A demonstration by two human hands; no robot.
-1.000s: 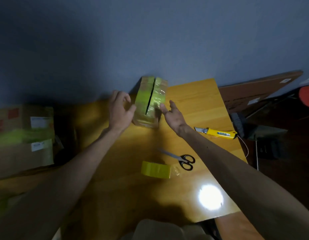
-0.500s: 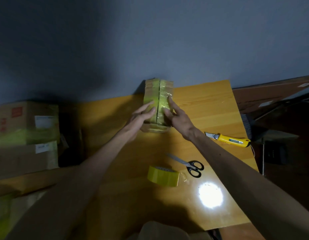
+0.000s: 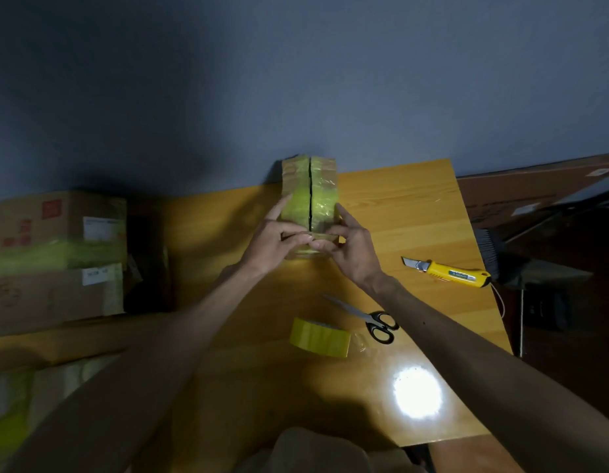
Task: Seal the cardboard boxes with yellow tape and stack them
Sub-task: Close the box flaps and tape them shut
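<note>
At the centre of the frame, a small cardboard box wrapped in yellow tape stands on the desk. The left hand and right hand grip its lower front, fingers curled, fingertips nearly meeting. A tape roll lies below them.

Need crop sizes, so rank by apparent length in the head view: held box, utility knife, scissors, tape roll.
1. held box
2. utility knife and scissors: look alike, left unranked
3. tape roll, shortest

Yellow-taped cardboard box stands upright, centre seam gaping; tape roll lies nearer.
</note>
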